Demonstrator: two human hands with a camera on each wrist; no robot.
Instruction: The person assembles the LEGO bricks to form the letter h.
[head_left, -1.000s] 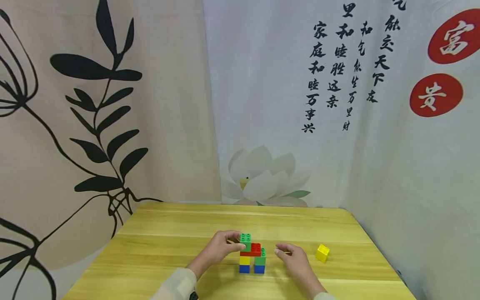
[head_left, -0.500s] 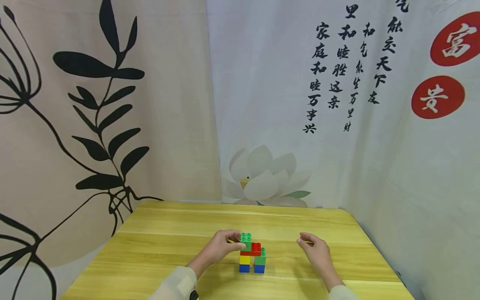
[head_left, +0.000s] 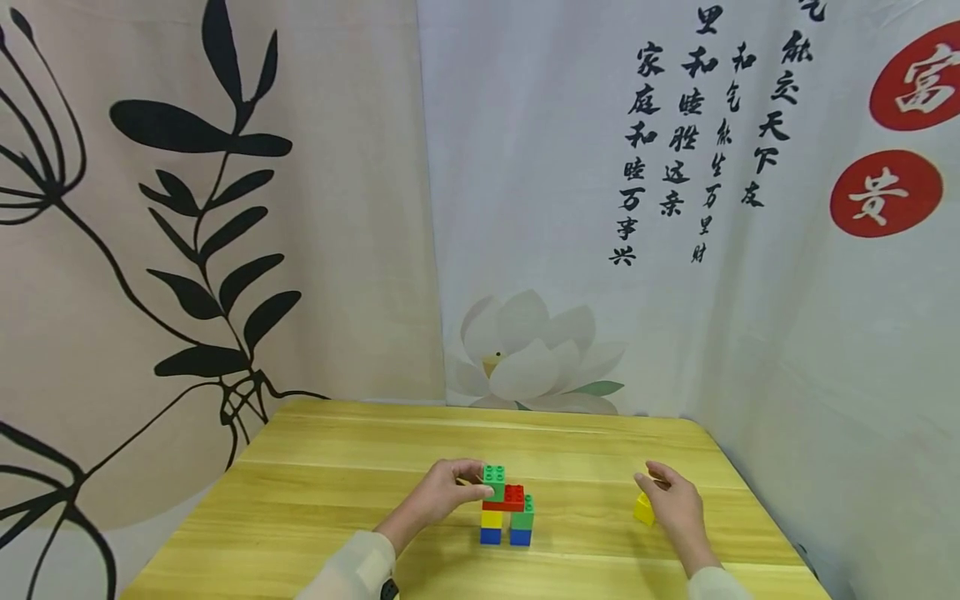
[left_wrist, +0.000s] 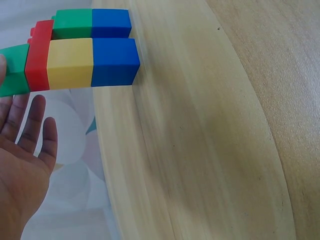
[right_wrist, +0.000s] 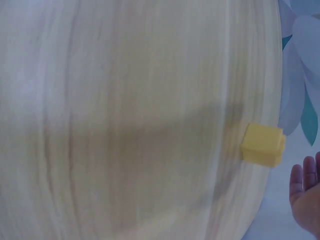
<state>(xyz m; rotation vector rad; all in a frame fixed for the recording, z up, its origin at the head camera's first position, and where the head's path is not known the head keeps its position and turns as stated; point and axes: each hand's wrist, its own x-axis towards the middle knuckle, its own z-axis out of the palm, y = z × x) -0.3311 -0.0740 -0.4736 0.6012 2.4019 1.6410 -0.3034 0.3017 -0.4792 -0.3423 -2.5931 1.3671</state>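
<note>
A small arch of toy building bricks stands on the table. Its left column has a blue brick (head_left: 491, 537) under a yellow one (left_wrist: 70, 63); its right column is green (head_left: 522, 520) over blue. A red brick (head_left: 513, 498) bridges both columns. At the bridge's left end sits an upper green brick (head_left: 493, 475), which my left hand (head_left: 442, 502) pinches between thumb and fingers. My right hand (head_left: 677, 505), fingers loosely bent, hovers over a loose yellow brick (head_left: 642, 509) on the right. The right wrist view shows a gap between that hand and the brick.
The wooden table (head_left: 360, 450) carries the arch near its middle. Behind it hangs a printed cloth backdrop (head_left: 345, 250) with plants and lettering, and another cloth side runs along the right.
My right hand has moved right, away from the arch to the loose yellow brick, which it now partly covers. The left hand keeps its grip on the upper green brick.
</note>
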